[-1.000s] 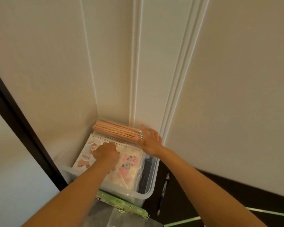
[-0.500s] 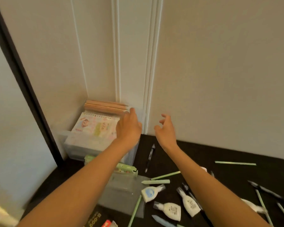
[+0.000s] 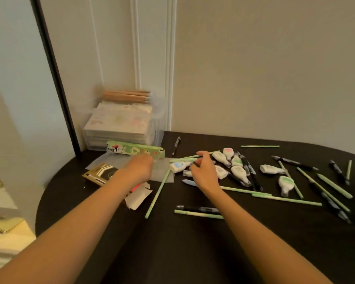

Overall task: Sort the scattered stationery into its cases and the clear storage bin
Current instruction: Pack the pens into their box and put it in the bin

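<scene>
From the head camera: the clear bin (image 3: 119, 128) sits tucked into the corner of the black counter (image 3: 193, 242), against the wall, where it leaves the working surface free. Wooden pencils (image 3: 126, 96) lie along its back edge and flat, pastel-printed pads (image 3: 119, 119) are stacked inside, so that part looks sorted. In front of it a long green case (image 3: 135, 151) lies on its side, within easy reach of both hands.

The left hand (image 3: 138, 169) hovers just before the green case, motion-blurred; whether its fingers grasp anything cannot be told. The right hand (image 3: 203, 173) hangs over the scatter, fingers (image 3: 200, 154) loosely curled and seemingly released, close to a thin green pencil (image 3: 188, 159) — probably the next pick.

Plenty remains: slim matte green pencils lie criss-crossed, glossy black pens (image 3: 248, 171) among them, and rounded white correction tapes (image 3: 219, 156) with pastel labels cluster at the centre. A gold-and-black box (image 3: 99, 174) and an opened white carton (image 3: 138, 196) sit by the left forearm.
</scene>
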Motion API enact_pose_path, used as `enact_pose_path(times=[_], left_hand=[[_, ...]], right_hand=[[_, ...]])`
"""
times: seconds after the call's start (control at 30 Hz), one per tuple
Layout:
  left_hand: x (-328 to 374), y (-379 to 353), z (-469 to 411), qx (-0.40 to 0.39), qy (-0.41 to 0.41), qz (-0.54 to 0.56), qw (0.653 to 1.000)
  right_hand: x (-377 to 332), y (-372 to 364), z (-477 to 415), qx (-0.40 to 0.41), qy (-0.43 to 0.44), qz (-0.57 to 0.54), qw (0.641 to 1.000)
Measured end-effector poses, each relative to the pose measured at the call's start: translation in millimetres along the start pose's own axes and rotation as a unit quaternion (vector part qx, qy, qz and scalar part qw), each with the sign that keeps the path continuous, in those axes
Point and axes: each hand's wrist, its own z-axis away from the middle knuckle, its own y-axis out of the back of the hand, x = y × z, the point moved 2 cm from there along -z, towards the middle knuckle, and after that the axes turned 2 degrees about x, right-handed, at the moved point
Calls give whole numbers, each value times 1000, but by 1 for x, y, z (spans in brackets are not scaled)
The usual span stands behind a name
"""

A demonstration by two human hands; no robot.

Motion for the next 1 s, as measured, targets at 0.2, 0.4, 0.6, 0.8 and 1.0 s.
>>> enact_pose_path(times=[0.2, 0.4, 0.6, 0.8, 1.0], left_hand=[[-14, -11, 36, -125, -49, -211, 968], [-11, -15, 32, -81, -72, -195, 975], [33, 7, 20, 50, -112, -130, 984], [93, 17, 18, 152, -184, -67, 969], [126, 26, 27, 154, -358, 110, 914]], right_hand=[[-6, -7, 30, -21, -3, -11, 1000], [-1, 6, 38, -15, -11, 19, 1000], [-3, 25, 38, -33, -55, -76, 995], [2, 58, 30, -70, -71, -143, 985], [22, 90, 20, -66, -116, -306, 943]])
